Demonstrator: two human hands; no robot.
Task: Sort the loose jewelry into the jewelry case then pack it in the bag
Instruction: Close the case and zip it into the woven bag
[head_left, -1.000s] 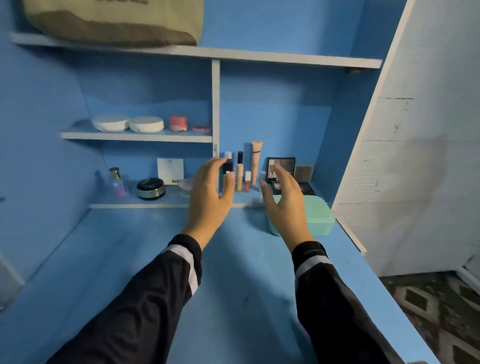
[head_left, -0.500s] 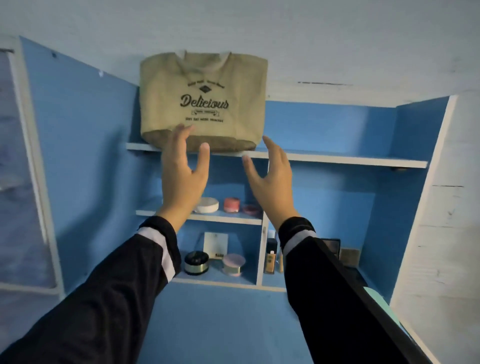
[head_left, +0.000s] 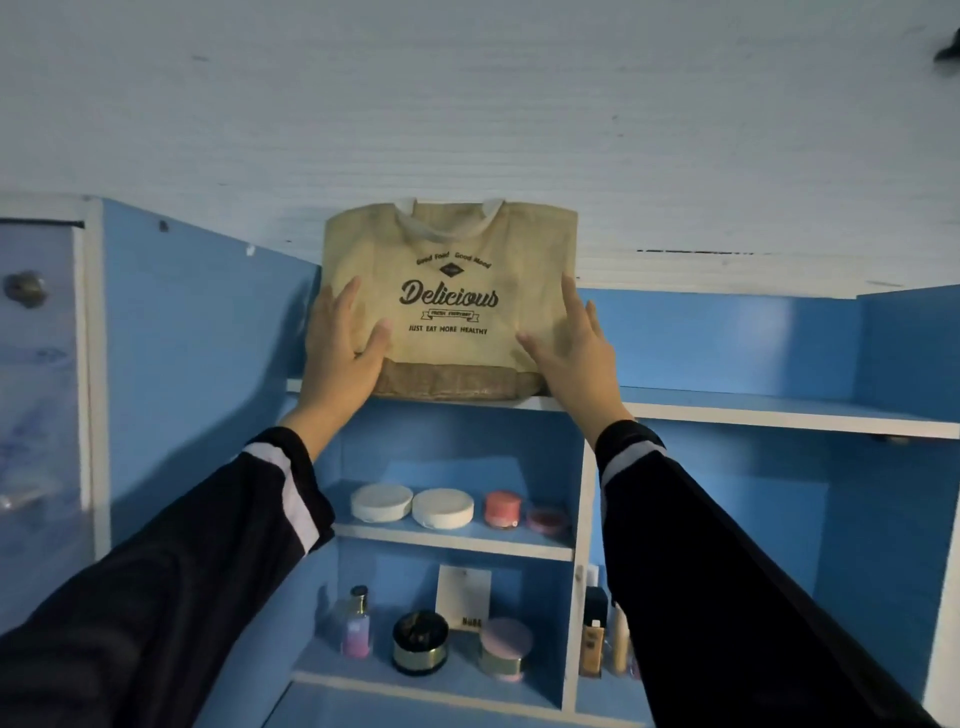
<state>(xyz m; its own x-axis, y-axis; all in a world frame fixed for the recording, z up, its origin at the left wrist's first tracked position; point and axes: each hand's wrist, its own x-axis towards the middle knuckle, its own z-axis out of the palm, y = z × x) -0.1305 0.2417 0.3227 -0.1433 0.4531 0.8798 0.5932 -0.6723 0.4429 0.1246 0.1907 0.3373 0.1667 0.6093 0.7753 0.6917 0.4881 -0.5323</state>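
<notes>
1. Closest to us, two black sleeves (head_left: 182, 571) with a white cuff stripe run up and away, both arms stretched high.
2. Beneath them is the bottom shelf of the blue cabinet, holding a perfume bottle (head_left: 357, 623), a black-and-gold jar (head_left: 420, 642) and a pink-lidded jar (head_left: 505, 647). A white card (head_left: 464, 595) is propped behind, and foundation bottles (head_left: 595, 634) stand right of the divider. Nothing here reads as jewelry.
3. One level up, two white compacts (head_left: 382, 501) sit side by side, with a pink pot (head_left: 503, 509) to their right.
4. Here's the action, up on the top shelf (head_left: 779, 415). The left hand (head_left: 340, 343) lies flat on the left flank of the tote bag (head_left: 449, 291), fingers straight and thumb across the front panel. The right hand (head_left: 574, 348) mirrors it on the right flank. Neither hand is curled, so the bag is sandwiched between the palms rather than pinched.
5. The beige bag, printed "Delicious", stands upright at the left end of that far shelf. Its back is against the white wall and its handles flop at the top.
6. This looks like fetching the bag for packing. The jewelry case is out of view, so I can't tell whether the sorting is finished.
7. Next, press the palms inward, lift the base clear of the shelf lip and bring the bag down. Soft canvas will likely sag, so a low, firm hold should help keep it off the jars below.
</notes>
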